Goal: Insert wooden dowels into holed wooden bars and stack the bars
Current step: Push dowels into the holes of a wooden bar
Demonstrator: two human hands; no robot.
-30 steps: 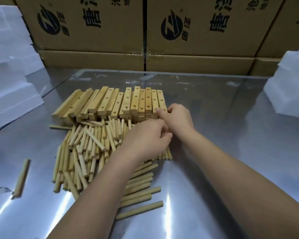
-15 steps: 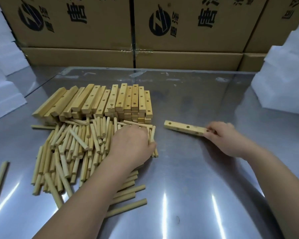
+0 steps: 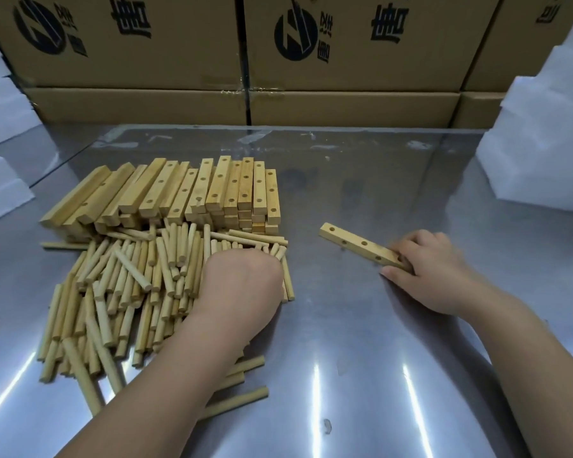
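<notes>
gripping holed bar [image 3: 361, 244] by its near end, right hand [image 3: 424, 272]; left hand [image 3: 242, 285] rests on dowel pile [image 3: 129, 282], fingers hidden, grasp unclear

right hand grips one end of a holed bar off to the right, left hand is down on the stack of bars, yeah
Not quite. In the head view the left hand is down on the loose dowels in front of the stack of bars, not on the stack. The right hand does grip one end of a holed bar off to the right.
</notes>
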